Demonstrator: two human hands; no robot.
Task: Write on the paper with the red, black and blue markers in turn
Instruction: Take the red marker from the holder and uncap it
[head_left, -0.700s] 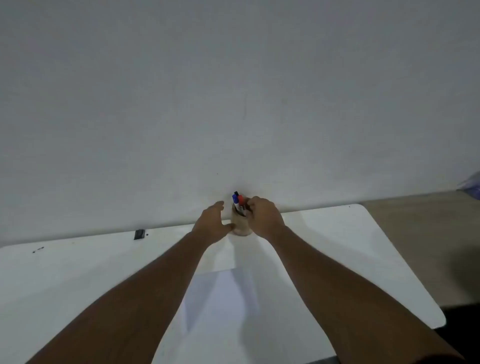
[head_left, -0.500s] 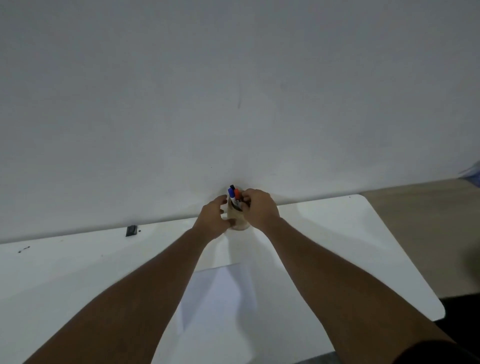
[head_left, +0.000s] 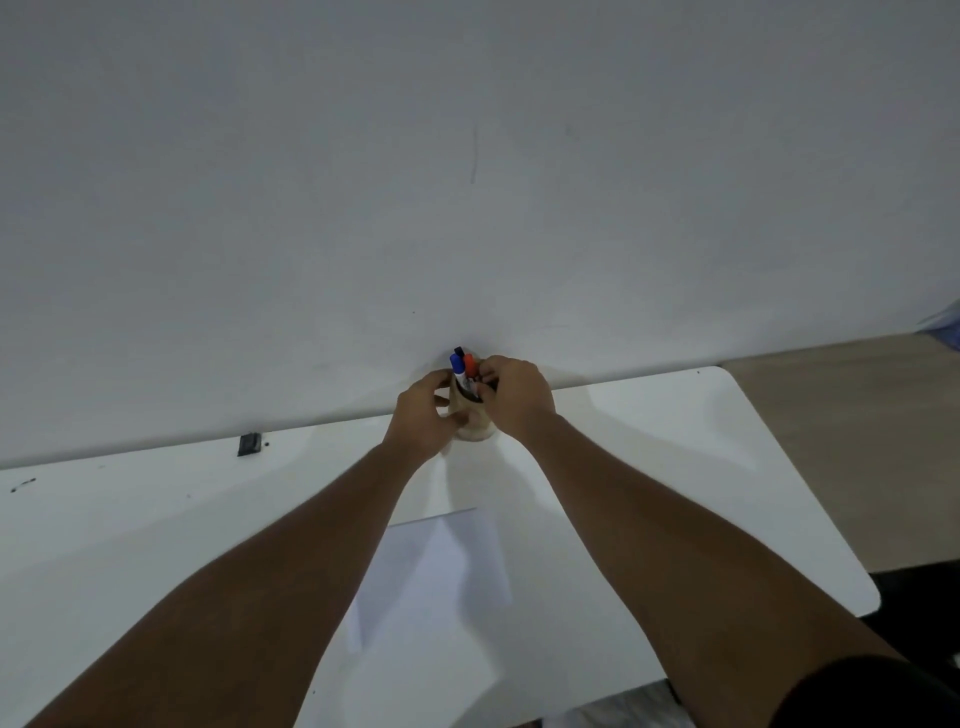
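Note:
A tan pen holder (head_left: 471, 423) stands at the far edge of the white table (head_left: 675, 467), against the wall. Three markers stick up out of it: blue (head_left: 457, 365), red (head_left: 470, 366) and black (head_left: 458, 351) caps. My left hand (head_left: 423, 415) is wrapped around the holder's left side. My right hand (head_left: 514, 397) is at the holder's rim, fingertips pinched on the red marker just below its cap. A white sheet of paper (head_left: 441, 571) lies flat on the table between my forearms, nearer to me.
A small black clip-like object (head_left: 249, 444) sits at the table's far edge on the left, with small dark specks (head_left: 23, 484) further left. The table's rounded right corner (head_left: 867, 597) borders a wooden floor (head_left: 857, 441).
My left hand has closed in around the holder's side. My right hand's fingers have shifted onto the red marker. The view has tilted slightly, so the table sits lower and further off.

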